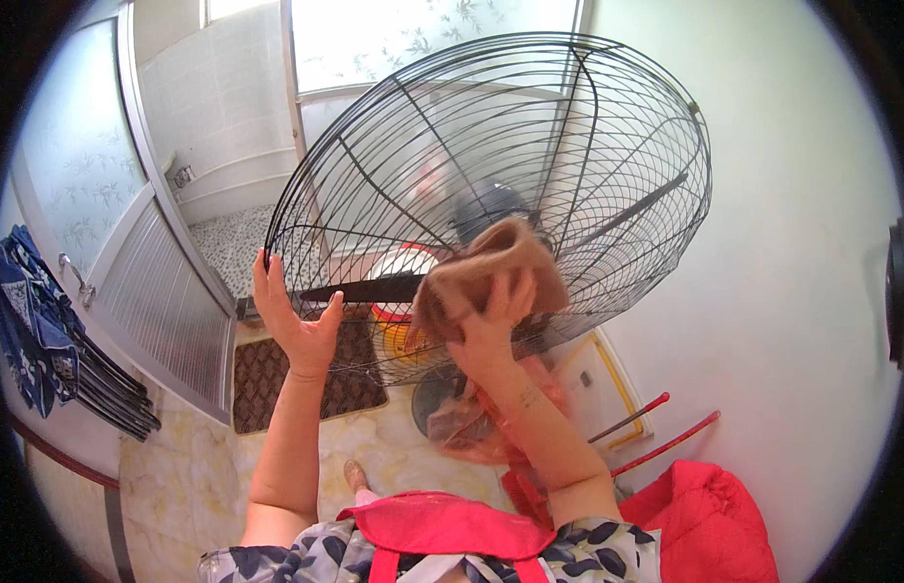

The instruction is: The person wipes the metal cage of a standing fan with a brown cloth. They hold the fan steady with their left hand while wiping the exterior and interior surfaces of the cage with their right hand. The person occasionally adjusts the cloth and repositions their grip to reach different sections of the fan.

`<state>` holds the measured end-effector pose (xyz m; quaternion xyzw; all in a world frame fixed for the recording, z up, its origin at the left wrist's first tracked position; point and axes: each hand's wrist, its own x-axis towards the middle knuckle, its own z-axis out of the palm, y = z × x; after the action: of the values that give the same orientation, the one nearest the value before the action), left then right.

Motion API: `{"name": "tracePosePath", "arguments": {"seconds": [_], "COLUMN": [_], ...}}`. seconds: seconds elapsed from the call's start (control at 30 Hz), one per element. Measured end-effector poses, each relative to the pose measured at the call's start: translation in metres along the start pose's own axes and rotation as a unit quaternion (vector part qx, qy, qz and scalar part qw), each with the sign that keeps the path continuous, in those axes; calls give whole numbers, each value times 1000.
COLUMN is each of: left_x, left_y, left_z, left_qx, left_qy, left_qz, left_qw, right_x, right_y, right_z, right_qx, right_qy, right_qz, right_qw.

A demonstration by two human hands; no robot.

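A large black wire fan guard (441, 138) fills the space before me, with dark blades (361, 290) and a dark motor housing (481, 211) behind its wires. At the guard's left rim, my left hand (300, 331) holds the edge, fingers on the outer side and thumb toward the front. My right hand (488, 335) grips a folded brown cloth (510, 262) against the front middle of the guard. The cloth covers the hub, and its edges look blurred.
Behind the guard stands a white and yellow bucket (401, 335) by a brown doormat (277, 397). A red plastic bag (466, 430), red-tipped rods (671, 441) and a red padded item (707, 525) lie low right. Dark blue fabric (33, 321) hangs near a framed door (164, 291).
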<state>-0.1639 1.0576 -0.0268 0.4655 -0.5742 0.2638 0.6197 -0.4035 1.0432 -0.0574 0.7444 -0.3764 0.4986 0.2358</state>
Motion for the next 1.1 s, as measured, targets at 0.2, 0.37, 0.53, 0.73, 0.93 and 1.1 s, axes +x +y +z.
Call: {"name": "tracePosePath", "arguments": {"seconds": [0.2,0.37,0.53,0.73,0.93,1.1], "left_x": [1,1,-1,1,1,2], "left_y": [0,0,0,-2,0,1], "left_z": [2,1,0,0,0,-2], "left_qx": [3,-11,-2,-8,2,0], "left_qy": [3,6,0,7,3,6], "left_qz": [9,9,5,11,11,17], "left_qw": [1000,1000,1000,1000,1000,1000], "right_x": [0,32,33,-8,29,52], "right_y": [20,29,2,-12,20,36], "right_z": [-5,-17,-5,7,-21,-5], "right_qx": [-43,33,19,3,-4,310], "right_qy": [-26,98,79,-37,41,267], "right_qz": [-31,69,90,-35,14,137], "right_qw": [998,992,993,999,999,902]}}
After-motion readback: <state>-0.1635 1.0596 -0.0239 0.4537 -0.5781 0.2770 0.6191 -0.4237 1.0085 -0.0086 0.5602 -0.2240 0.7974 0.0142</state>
